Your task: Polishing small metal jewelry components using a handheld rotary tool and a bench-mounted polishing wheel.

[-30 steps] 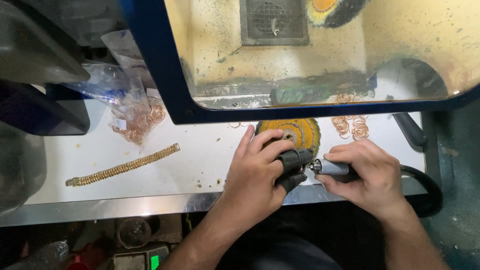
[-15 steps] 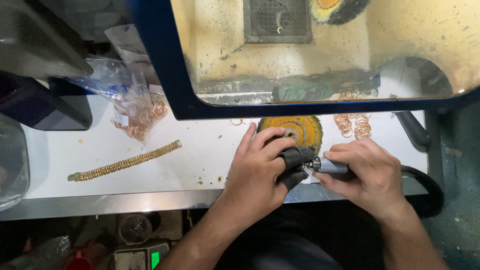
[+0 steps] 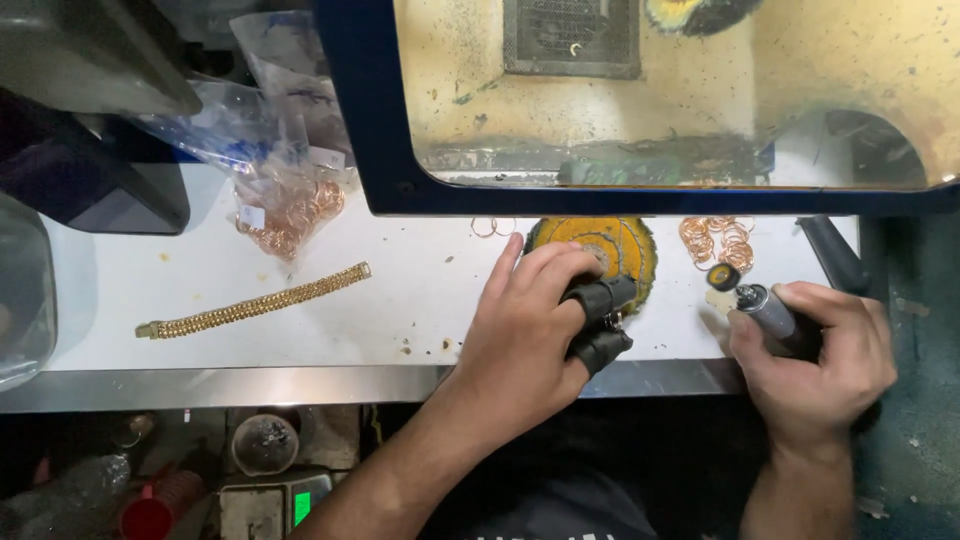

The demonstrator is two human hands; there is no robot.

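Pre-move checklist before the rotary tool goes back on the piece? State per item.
1. Left hand pinching something small between black finger guards: ok, though the piece itself is hidden.
2. Right hand has a firm grip on the rotary tool: ok.
3. Tool tip apart from the guards: ok, a gap shows.
4. Tip spinning or stopped: cannot tell.
5. Yellow buffing pad under the work: ok.
6. Gold bracelet and loose copper rings out of the tool path: ok.
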